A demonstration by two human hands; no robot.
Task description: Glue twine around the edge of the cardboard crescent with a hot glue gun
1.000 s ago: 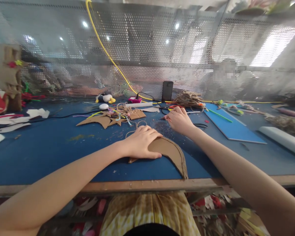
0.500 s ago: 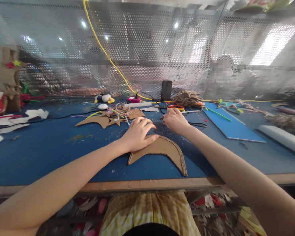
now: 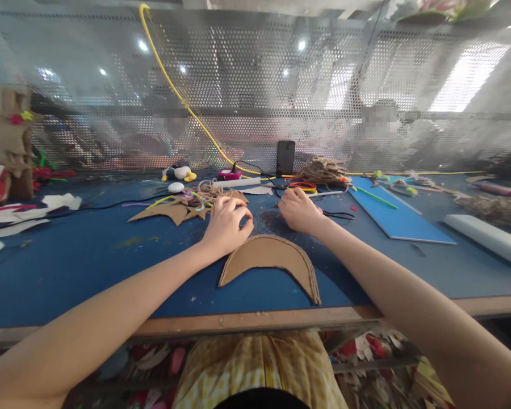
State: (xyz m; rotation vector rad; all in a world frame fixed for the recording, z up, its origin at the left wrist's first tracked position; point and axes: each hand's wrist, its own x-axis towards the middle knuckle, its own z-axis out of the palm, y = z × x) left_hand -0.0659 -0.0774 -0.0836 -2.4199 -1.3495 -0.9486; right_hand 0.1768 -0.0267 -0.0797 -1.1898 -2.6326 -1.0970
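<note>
A crescent-shaped stack of brown cardboard [image 3: 269, 262] lies on the blue table [image 3: 89, 267] near its front edge. My left hand [image 3: 227, 224] is just beyond the crescent's upper left edge, fingers curled in a pinch over a tangle of twine [image 3: 213, 191] and scraps; what it grips is too small to make out. My right hand [image 3: 297, 209] rests on the table to the right of it, fingers curled down, near a thin black cord [image 3: 340, 215].
Cardboard offcuts [image 3: 170, 211] and coloured bits lie behind my left hand. A phone [image 3: 285, 158] stands against the perforated screen, beside a heap of brown twine [image 3: 323, 169]. A blue sheet [image 3: 398, 218] and white roll [image 3: 485, 238] lie right; white scraps [image 3: 29, 209] left.
My left hand has lifted off the cardboard crescent and moved away to the twine and scraps behind it. My right hand has shifted slightly toward the left.
</note>
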